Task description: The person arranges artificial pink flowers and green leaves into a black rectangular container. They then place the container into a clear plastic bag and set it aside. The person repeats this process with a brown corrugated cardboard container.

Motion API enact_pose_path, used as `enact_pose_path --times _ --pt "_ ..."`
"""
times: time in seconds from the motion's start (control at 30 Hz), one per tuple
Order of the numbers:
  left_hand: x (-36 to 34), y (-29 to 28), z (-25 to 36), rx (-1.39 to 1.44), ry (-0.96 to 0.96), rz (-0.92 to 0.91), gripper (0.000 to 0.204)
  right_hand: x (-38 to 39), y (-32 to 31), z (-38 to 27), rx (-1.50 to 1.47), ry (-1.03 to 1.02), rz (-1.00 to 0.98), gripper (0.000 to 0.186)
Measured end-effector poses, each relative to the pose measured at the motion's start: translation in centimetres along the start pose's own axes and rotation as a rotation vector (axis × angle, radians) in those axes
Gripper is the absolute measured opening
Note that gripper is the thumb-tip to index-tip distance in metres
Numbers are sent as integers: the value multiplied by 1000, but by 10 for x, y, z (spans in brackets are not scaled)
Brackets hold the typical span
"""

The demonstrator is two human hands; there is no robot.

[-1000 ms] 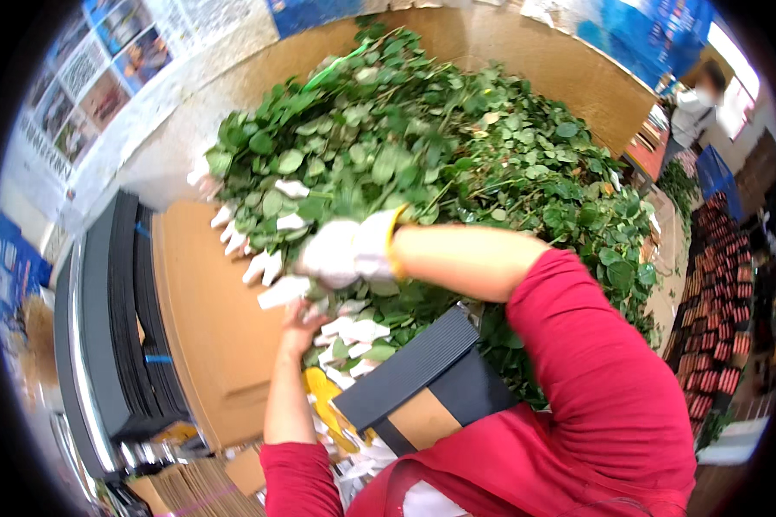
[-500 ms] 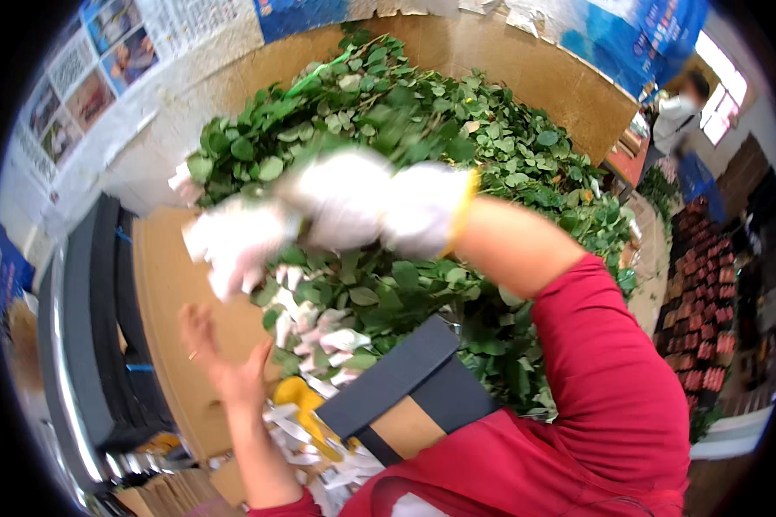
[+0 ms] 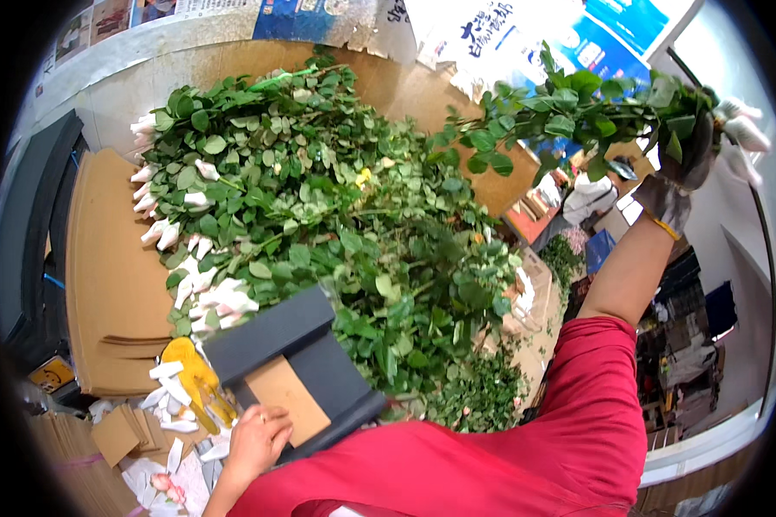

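My right hand (image 3: 683, 155), in a grey glove with yellow cuff, is raised at upper right, closed round a bunch of leafy stems (image 3: 578, 116) with white-covered buds (image 3: 741, 129) pointing right. My left hand (image 3: 263, 435), bare, lies on a tan cardboard piece (image 3: 297, 392) in a dark ridged box (image 3: 269, 320), fingers slightly bent and apart. Beyond them lies a big heap of green rose stems (image 3: 362, 241), many white-covered buds (image 3: 224, 302) along its left side. A yellow object (image 3: 190, 370) lies left of the box among white paper scraps (image 3: 168, 388).
A large cardboard sheet (image 3: 103, 250) and dark stacked panels (image 3: 39, 215) stand at left. Cardboard pieces (image 3: 86, 465) lie at lower left. Behind the heap is a board wall (image 3: 388, 86) with posters. At back right a person (image 3: 588, 198) in white stands by a red-topped table (image 3: 526, 220).
My right hand has swung from over the heap up to the right with the bunch. My left hand has come down from the bunch onto the box. The view has turned.
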State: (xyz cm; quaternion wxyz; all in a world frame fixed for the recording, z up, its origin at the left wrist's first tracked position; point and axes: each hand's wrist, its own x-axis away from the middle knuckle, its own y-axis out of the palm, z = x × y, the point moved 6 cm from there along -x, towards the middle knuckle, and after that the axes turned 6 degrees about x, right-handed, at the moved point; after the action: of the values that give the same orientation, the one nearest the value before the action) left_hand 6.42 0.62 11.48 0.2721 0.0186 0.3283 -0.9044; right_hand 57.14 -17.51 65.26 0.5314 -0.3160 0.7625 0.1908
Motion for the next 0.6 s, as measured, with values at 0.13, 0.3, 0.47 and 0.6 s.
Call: enact_pose_path --times 0.13,0.3,0.47,0.6 --pt "3 8 1 -65 34 -23 19 117 144 -70 519 -123 -105 40" --pt "19 7 -25 107 -14 -35 39 343 317 -46 637 61 -1047 49" --pt "22 8 -30 371 -193 -95 59 393 328 -44 562 184 -1248 41" --pt "10 12 -29 485 -189 -143 58 477 356 16 537 472 -1656 26"
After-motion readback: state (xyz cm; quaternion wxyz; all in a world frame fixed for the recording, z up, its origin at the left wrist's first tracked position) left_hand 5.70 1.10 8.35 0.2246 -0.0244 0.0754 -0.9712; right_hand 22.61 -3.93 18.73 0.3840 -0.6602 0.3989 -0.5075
